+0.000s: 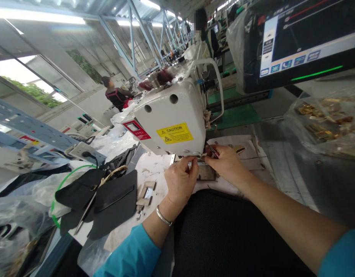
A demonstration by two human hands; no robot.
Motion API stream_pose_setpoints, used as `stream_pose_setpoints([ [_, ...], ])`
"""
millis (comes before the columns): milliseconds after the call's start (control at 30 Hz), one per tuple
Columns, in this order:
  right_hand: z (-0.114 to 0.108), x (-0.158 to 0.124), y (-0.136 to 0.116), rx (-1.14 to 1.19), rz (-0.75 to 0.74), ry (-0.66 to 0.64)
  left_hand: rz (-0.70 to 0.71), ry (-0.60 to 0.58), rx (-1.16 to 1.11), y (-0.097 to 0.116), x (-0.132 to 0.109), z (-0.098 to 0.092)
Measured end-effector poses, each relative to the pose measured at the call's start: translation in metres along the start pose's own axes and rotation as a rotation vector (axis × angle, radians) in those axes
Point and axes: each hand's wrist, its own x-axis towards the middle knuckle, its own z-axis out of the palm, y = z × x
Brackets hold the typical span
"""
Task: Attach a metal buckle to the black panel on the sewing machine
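Under the white head of the sewing machine (171,111), both my hands work close together near the needle area. My left hand (180,179) is closed in a pinch, thumb against fingertips; whatever is between them is too small to make out. Between the fingers of my right hand (229,161) sits a slim tool (214,151), dark and reddish, its kind unclear. Its fingertips reach in beside the needle area, partly hidden by the machine. Just below the hands is a small metal plate (206,173). A large black leather-like piece (223,231) spreads below my wrists.
On the left lie black flat pieces (116,204), a thin rod (85,213) and a tan frame-like part (146,193). A control screen (307,42) hangs at upper right, above a plastic bag (333,119) of gold-coloured metal parts. Other people sit farther back.
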Motion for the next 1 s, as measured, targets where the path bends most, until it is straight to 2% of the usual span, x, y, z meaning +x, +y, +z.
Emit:
stream_pose_setpoints([
  [100, -0.002, 0.001, -0.001, -0.051, -0.019, -0.013, 0.069, -0.011, 0.029, -0.002, 0.0, -0.001],
  [200, -0.014, -0.004, -0.002, -0.087, -0.027, -0.071, 0.18, -0.073, 0.046, 0.0, -0.002, -0.009],
  [300, -0.036, -0.019, -0.004, -0.135, -0.019, -0.224, 0.352, -0.147, 0.0, 0.009, -0.006, -0.025],
  [367, -0.053, -0.034, -0.005, -0.138, -0.029, -0.4, 0.458, -0.244, -0.121, 0.018, -0.01, -0.036],
  [467, -0.074, -0.057, -0.003, -0.047, -0.023, -0.674, 0.547, -0.505, -0.301, 0.03, -0.019, -0.048],
  [533, -0.084, -0.068, -0.001, -0.022, 0.003, -0.795, 0.582, -0.651, -0.347, 0.036, -0.024, -0.055],
  [600, -0.09, -0.076, 0.002, -0.039, 0.005, -0.864, 0.609, -0.726, -0.375, 0.04, -0.028, -0.061],
  [767, -0.096, -0.08, 0.0, -0.077, -0.015, -0.915, 0.588, -0.771, -0.406, 0.044, -0.033, -0.073],
  [1000, -0.09, -0.083, -0.01, -0.084, 0.008, -0.81, 0.362, -0.737, -0.48, 0.052, -0.04, -0.077],
])
